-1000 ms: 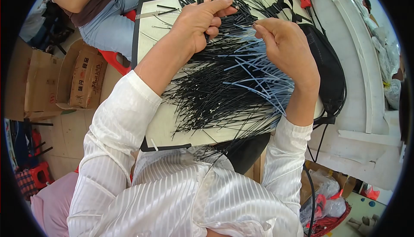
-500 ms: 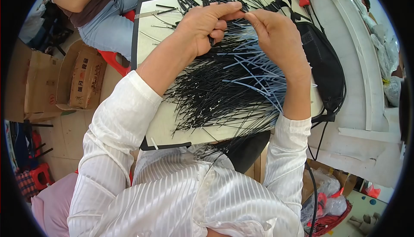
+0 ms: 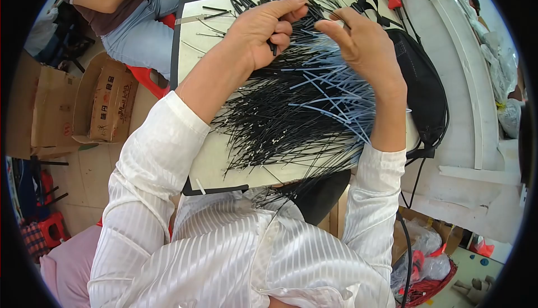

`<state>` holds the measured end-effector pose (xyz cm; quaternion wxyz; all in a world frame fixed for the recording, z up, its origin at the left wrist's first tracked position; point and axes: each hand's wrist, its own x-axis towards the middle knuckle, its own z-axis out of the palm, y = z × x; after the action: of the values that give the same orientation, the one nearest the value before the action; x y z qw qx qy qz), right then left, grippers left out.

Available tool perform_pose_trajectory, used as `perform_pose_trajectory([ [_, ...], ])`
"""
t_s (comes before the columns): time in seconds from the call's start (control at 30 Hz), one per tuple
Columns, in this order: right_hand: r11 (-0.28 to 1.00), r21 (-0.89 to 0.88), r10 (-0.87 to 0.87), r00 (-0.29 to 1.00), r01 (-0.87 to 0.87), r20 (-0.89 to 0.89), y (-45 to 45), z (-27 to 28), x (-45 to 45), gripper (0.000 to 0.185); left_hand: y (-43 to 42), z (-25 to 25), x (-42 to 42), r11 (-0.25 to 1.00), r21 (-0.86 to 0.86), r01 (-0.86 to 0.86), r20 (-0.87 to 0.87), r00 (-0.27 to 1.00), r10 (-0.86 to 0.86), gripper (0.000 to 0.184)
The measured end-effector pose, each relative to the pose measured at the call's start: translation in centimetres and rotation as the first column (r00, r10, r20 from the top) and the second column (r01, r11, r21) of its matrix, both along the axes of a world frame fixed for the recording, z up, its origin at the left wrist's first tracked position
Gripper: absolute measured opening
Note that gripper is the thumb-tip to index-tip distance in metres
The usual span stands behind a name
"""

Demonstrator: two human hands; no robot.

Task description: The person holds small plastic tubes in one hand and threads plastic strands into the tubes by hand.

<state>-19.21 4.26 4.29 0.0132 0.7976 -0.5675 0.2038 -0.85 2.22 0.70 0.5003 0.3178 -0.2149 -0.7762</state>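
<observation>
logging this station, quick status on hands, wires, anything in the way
Left hand curled around black tube. Right hand near pale blue strands, grip unclear. Black wires loosely heaped. Black bag to the right, no visible blockage.

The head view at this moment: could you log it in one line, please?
Left hand: curled on black piece | right hand: apart from left, grip unclear | black wires, blue strands: on table
</observation>
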Motion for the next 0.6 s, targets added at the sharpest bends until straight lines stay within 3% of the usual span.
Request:
perform_pose_trajectory([
  [0.1,0.980,0.002,0.188,0.931,-0.199,0.312,-0.9,0.1,-1.5,0.033,-0.4,0.0,0.6,0.997,-0.035,-0.066,-0.005,0.998,0.066,0.018],
  [0.13,0.980,0.001,0.189,0.931,-0.199,0.311,-1.0,0.0,-1.3,0.033,-0.4,0.0,0.6,0.997,-0.036,-0.067,-0.005,0.998,0.067,0.018],
  [0.27,0.976,-0.170,0.145,0.989,-0.136,0.040,-0.5,-0.5,-0.3,0.027,0.2,-0.1,-0.3,0.997,-0.048,-0.055,0.057,0.997,0.058,0.017],
  [0.47,0.966,-0.205,0.184,0.976,-0.157,0.120,-0.5,-0.5,0.4,0.025,0.8,0.6,-0.6,1.000,-0.029,-0.012,0.090,0.996,0.014,0.019],
  [0.6,0.969,-0.204,0.184,0.959,-0.140,0.215,-0.7,-0.3,-0.3,0.025,0.5,0.8,-0.4,1.000,0.003,-0.022,0.007,1.000,0.022,0.019],
])
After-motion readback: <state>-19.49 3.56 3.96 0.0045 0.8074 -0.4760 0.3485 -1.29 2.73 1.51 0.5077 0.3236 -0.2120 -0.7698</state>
